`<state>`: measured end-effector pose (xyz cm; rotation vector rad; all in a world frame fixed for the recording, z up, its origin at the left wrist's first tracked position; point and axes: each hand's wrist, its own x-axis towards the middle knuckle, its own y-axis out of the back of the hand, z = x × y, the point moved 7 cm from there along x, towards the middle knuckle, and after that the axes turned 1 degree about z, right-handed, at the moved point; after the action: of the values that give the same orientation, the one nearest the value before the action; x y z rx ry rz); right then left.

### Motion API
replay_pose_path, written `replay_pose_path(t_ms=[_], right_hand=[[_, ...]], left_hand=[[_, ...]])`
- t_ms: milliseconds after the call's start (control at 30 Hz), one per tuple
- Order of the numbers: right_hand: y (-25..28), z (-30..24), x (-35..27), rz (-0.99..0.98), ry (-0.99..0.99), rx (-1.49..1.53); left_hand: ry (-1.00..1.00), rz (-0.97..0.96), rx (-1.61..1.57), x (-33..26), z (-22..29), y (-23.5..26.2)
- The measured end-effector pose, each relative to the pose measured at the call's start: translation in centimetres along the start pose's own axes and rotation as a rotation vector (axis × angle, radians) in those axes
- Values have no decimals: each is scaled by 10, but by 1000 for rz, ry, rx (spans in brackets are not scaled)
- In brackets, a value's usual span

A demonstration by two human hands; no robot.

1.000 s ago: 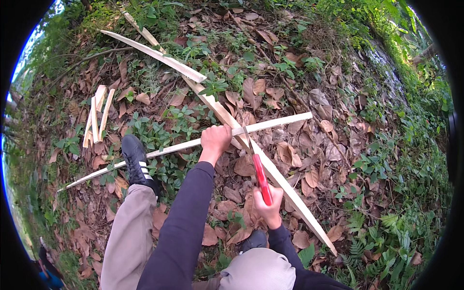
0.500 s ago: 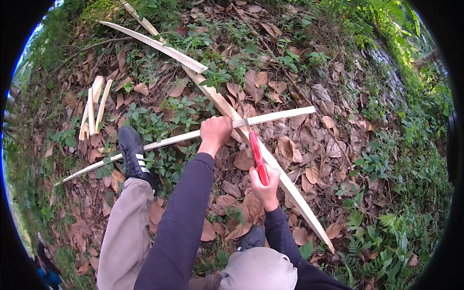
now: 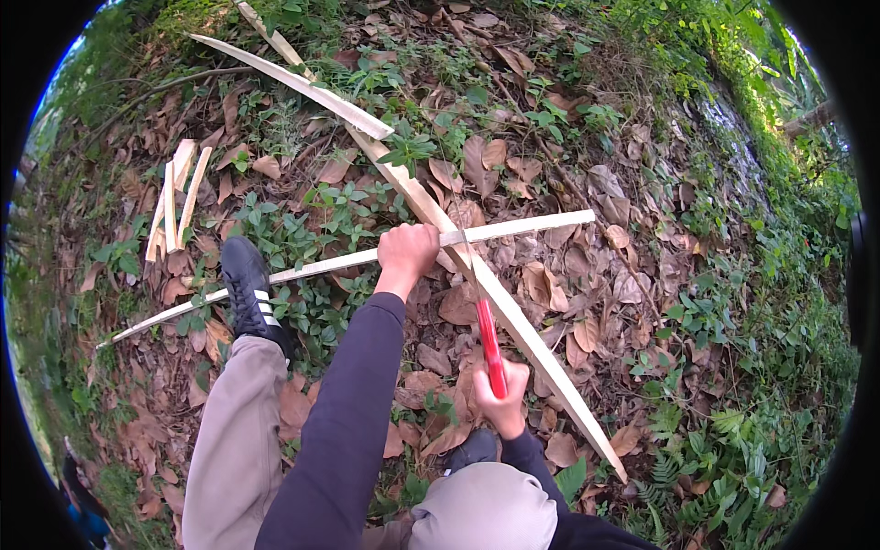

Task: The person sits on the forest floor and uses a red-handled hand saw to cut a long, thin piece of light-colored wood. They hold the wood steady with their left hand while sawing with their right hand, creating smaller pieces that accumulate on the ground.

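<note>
My left hand (image 3: 408, 259) is closed around a long pale wooden strip (image 3: 536, 223), pressing it down where it crosses a thicker plank (image 3: 539, 353) lying on the ground. Just right of that hand, the thin blade of a hand saw (image 3: 489, 346) lies across the strip. My right hand (image 3: 501, 396) grips the lower end of the saw's red handle. The strip runs left past my shoe, and its right end sticks out beyond the plank. How deep the blade has cut is too small to tell.
Another pale strip (image 3: 293, 82) rests across the plank's far part. Several short cut pieces (image 3: 171, 206) lie at the left. My black shoe (image 3: 249, 298) stands next to the long strip. Dry brown leaves (image 3: 481, 165) and green plants (image 3: 715, 312) cover the ground.
My right hand has drawn the saw back toward me, so more of the blade shows between the handle and the strip. My left hand keeps its hold in nearly the same place.
</note>
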<state>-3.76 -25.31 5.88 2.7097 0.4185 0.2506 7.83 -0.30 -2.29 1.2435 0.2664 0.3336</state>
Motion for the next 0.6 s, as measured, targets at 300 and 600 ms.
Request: replay_pose_path(t_ms=[300,600], right_hand=[[-15,3,48,65,-67,72],[-6,-1,44,38,-45,89]], left_hand=[[-67,-19,26,-1,4,-3],[-79,5,30,1,0,-4]])
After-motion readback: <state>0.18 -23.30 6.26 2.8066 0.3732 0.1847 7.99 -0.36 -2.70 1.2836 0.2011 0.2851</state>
